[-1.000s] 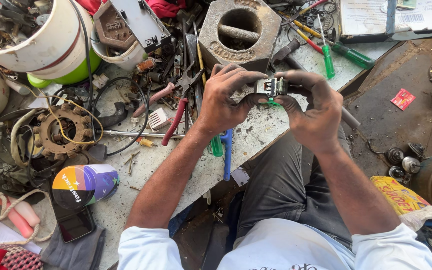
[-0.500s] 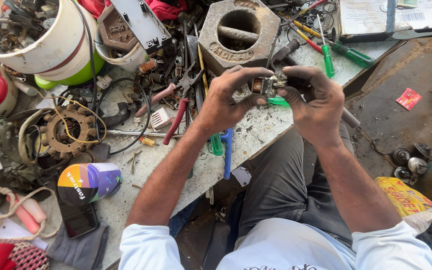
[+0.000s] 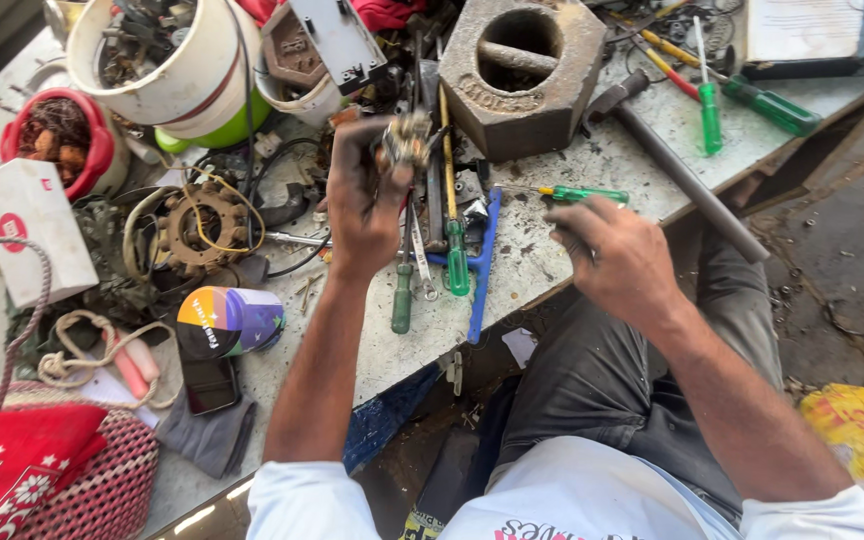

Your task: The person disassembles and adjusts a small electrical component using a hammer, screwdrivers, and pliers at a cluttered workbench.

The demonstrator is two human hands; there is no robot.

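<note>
My left hand is closed around a small grimy metal part, holding it above the cluttered workbench. My right hand hovers near the bench edge with fingers curled and nothing visible in it. Just beyond its fingers lies a green-handled screwdriver. Below my left hand lie several green-handled tools and a blue tool.
A big hexagonal metal block sits at the back, a steel rod beside it. White buckets, a red bowl, a rusty sprocket, a colourful can, a phone and a red basket crowd the left.
My hands have come apart. The left hand kept the metal part and moved left over the bench, the right hand let go and dropped toward the bench edge. The view also shifted.
</note>
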